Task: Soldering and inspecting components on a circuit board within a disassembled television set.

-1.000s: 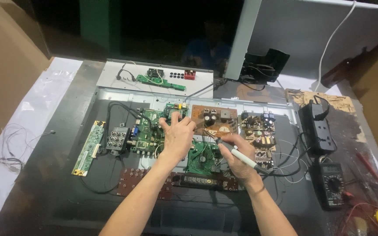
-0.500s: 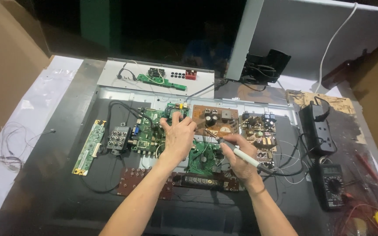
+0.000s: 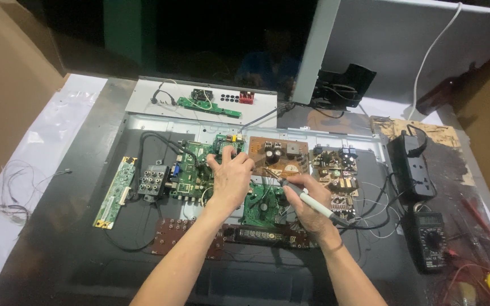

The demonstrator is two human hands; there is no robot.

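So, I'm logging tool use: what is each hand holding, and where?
Right hand grips a white pen-shaped soldering iron mid-barrel. Left hand holds nothing, resting on the green circuit board.

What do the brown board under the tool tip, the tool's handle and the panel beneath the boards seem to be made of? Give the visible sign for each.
Brown board: probably matt pressed-paper laminate, judging by its flat tan face.
Tool handle in the right hand: likely plastic, smooth and white.
Panel: apparently sheet metal, pale grey with a dull sheen and stamped ribs.
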